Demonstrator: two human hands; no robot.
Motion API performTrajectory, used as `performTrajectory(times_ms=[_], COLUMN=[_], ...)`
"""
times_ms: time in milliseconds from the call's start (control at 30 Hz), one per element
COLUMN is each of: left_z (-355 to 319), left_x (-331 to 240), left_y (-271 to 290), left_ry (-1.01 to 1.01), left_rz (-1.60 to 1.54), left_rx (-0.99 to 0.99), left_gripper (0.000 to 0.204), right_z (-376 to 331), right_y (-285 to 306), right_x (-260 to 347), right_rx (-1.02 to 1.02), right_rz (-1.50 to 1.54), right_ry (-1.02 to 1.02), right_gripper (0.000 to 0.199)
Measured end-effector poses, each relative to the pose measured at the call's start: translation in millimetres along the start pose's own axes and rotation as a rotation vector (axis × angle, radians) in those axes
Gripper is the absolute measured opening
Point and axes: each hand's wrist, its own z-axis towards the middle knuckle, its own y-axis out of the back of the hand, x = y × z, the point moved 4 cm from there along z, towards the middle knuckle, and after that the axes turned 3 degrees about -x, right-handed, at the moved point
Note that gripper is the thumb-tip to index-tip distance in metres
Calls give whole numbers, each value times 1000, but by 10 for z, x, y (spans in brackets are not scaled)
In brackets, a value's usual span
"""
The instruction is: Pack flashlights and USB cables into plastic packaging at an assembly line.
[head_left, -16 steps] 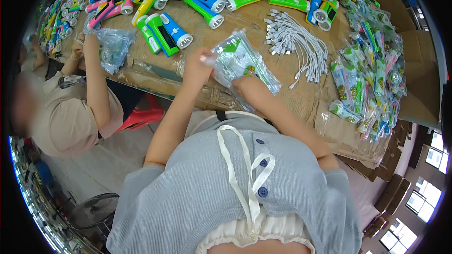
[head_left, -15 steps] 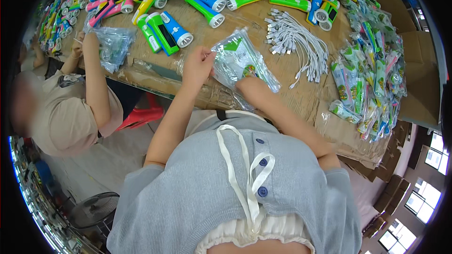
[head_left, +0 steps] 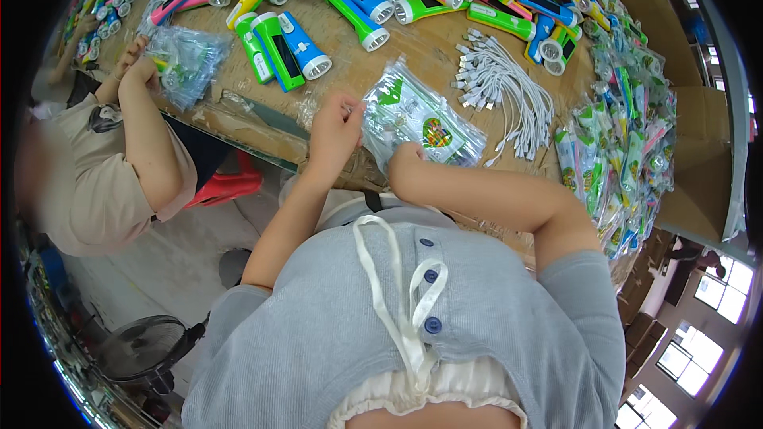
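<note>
A stack of clear plastic bags (head_left: 459, 137) with green printing lies in front of me on the table. At its left edge my left hand (head_left: 338, 125) is closed, thumb and fingers pinching the edge of a bag. My right hand (head_left: 405, 159) is curled at the near corner of the same bags, its fingers partly hidden, gripping the plastic there. Just beyond my left hand lie a green flashlight (head_left: 278, 52), a blue flashlight (head_left: 304, 46) and another green flashlight (head_left: 253, 48), side by side. White charging cables (head_left: 509, 91) lie in a bundle right of the bags.
Many colourful flashlights (head_left: 358, 20) are heaped along the far side. Bagged flashlights (head_left: 612, 143) pile up at the right, beside a cardboard box (head_left: 699, 159). To my left a co-worker (head_left: 119, 167) sits on a red stool (head_left: 230, 183) near more plastic bags (head_left: 191, 63). A black fan (head_left: 143, 349) stands behind.
My right hand has drawn back left and nearer me across the bags, uncovering their round printed patch. My left hand stays at the bag edge. The co-worker's hands have come together.
</note>
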Motion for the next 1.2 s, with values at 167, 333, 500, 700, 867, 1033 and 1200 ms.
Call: performTrajectory(times_ms=[167, 333, 500, 700, 867, 1033, 1200], left_z=[85, 14, 19, 1, 110, 220, 137], left_x=[121, -20, 58, 185, 220, 177, 102], left_y=[7, 50, 7, 76, 69, -21, -120], left_ry=[-78, -153, -105, -38, -100, -96, -41], left_rz=[169, 390, 220, 87, 145, 182, 137], left_rx=[-51, -77, -57, -45, -13, 59, 152], left_gripper=[14, 14, 13, 12, 15, 17, 15], right_z=[-209, -1214, -504, -304, -734, -1313, -1697], right_y=[205, 1386, 1662, 1305, 667, 429, 604], right_x=[51, -640, -1706, -1580, -1810, -2061, -1867], right_rx=[182, -519, -1360, -1395, -1410, -1920, -1601], right_rz=[-214, 545, 732, 1669, 2527, 2395, 2456], right_ry=[-74, 283, -303, -397, -57, 448, 479], right_gripper=[19, 20, 52, 60, 69, 42, 39])
